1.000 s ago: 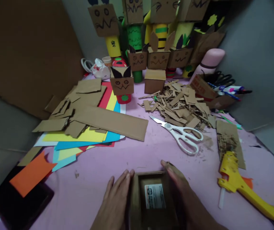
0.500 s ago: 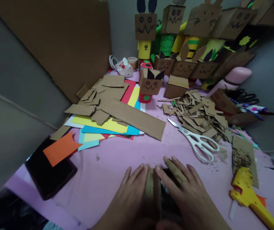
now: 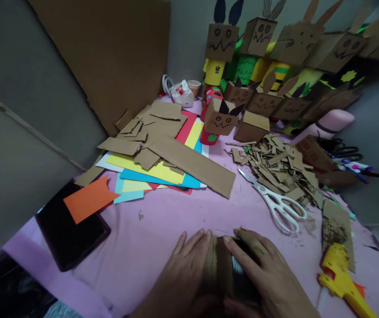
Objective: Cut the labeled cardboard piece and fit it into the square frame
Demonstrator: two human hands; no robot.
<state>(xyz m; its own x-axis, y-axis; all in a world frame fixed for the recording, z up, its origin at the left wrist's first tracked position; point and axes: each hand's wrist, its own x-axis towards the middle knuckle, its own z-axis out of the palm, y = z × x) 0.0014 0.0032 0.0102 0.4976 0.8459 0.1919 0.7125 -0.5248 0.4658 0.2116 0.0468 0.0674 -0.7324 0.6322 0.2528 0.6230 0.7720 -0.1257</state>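
Cardboard box sits bottom centre on the pink bench, clamped between left hand and right hand, long axis running up-frame.

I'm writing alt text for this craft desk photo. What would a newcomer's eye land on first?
First, the row of cardboard box-head figures with drawn faces, standing on bright tubes along the back wall. Next, the fan of coloured paper sheets under brown cardboard strips at centre left, and the white scissors beside a heap of cardboard scraps to the right. At the bottom edge, the left hand and right hand press together around a small cardboard box.
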